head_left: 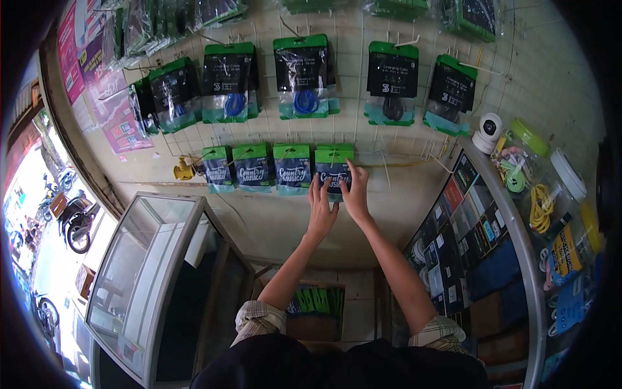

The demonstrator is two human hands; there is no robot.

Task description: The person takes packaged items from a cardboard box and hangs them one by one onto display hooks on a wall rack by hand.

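Observation:
A green-topped, dark blue "Country Musico" packet (332, 170) hangs rightmost in the lower row on the wall rack. My left hand (321, 211) reaches its lower left part, fingers stretched upward against the front and thumb apart. At the right edge of the same packet, my right hand (356, 194) has its index finger near the top corner and its thumb over the lower front. Part of the packet's lower half is hidden by my fingers. Matching packets hang just left, the closest being another Country Musico packet (292, 170).
Charging cable packs (300, 71) hang above on the wire grid (353, 84). A glass display case (146, 259) stands left, and a stocked glass counter (479, 227) right. Below my arms sits a cardboard box (314, 327) with green packets. A white camera (488, 129) stands upper right.

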